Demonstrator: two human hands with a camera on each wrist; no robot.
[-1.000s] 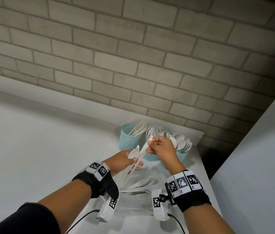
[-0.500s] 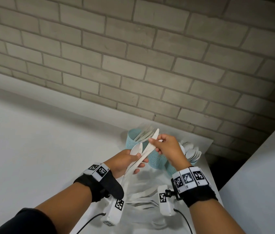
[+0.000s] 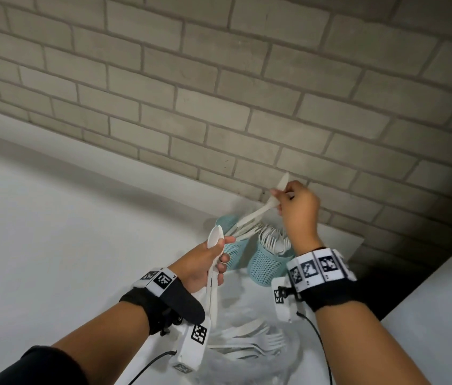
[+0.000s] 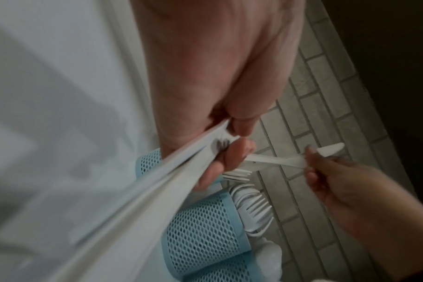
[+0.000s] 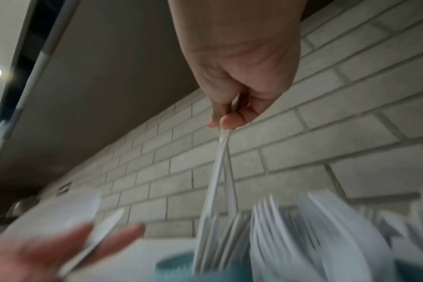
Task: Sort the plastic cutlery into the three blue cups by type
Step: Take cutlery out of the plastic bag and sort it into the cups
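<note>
head view: a person stands at a white counter point(image 3: 52, 232) against a grey brick wall point(image 3: 219, 93). the right hand point(image 3: 298, 209) pinches a white plastic knife point(image 3: 258, 213) by its blade end, handle slanting down toward the left blue mesh cup point(image 3: 233, 254), which already bristles with knives; it looks about to be dropped in with its own kind. the left hand point(image 3: 205, 262) clasps a small bunch of cutlery point(image 3: 213, 273), a spoon bowl on top, likely as a supply for the other hand. a second cup point(image 3: 266, 269) beside the first holds forks. unsorted forks and knives point(image 3: 247, 340) lie near the person.

left wrist view: left fingers point(image 4: 220, 166) curl round long white handles point(image 4: 157, 187). the knife point(image 4: 278, 161) crosses above mesh cups point(image 4: 205, 229) with fork tines showing.

right wrist view: thumb and fingertips point(image 5: 229, 120) grip the knife point(image 5: 221, 152), hanging over the blurred knife cup point(image 5: 179, 265).
</note>
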